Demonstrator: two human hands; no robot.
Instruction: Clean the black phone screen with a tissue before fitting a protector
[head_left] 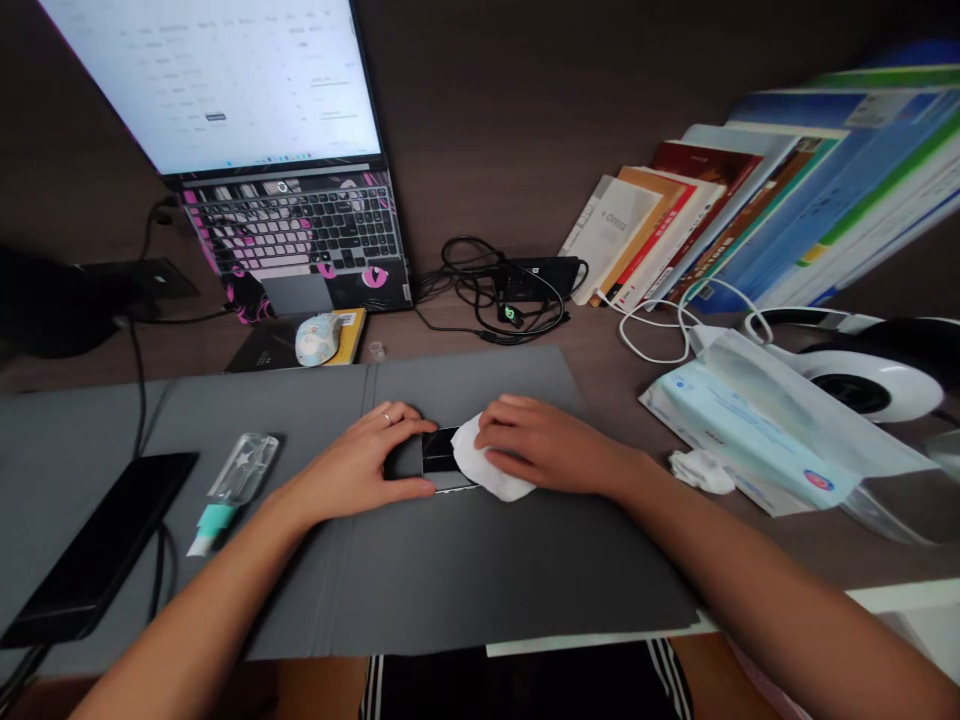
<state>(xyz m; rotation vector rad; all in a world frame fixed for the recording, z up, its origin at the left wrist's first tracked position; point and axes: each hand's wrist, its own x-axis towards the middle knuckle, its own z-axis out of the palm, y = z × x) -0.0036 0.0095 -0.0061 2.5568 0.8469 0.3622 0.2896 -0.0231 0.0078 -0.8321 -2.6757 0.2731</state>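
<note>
In the middle of the grey desk mat (450, 580) lies a small flat rectangular device (439, 452) with a glossy black top and a grey lower edge. My left hand (371, 455) grips its left end, thumb at the near edge and fingers at the far edge. My right hand (529, 440) presses a white wipe (499, 478) onto the device's right part, fingers curled over the cloth. The wipe and hand hide the device's right end. Left of my forearm lie a clear spray bottle (244, 470) with a mint collar and a black phone (101, 540).
A laptop (300, 230) stands open at the back left, with a patterned mouse (317, 339) before it. Tangled black cables (487, 290) lie behind the mat. At right are leaning books (675, 220), a wipes packet (757, 430), crumpled tissue (703, 470) and white headphones (862, 380).
</note>
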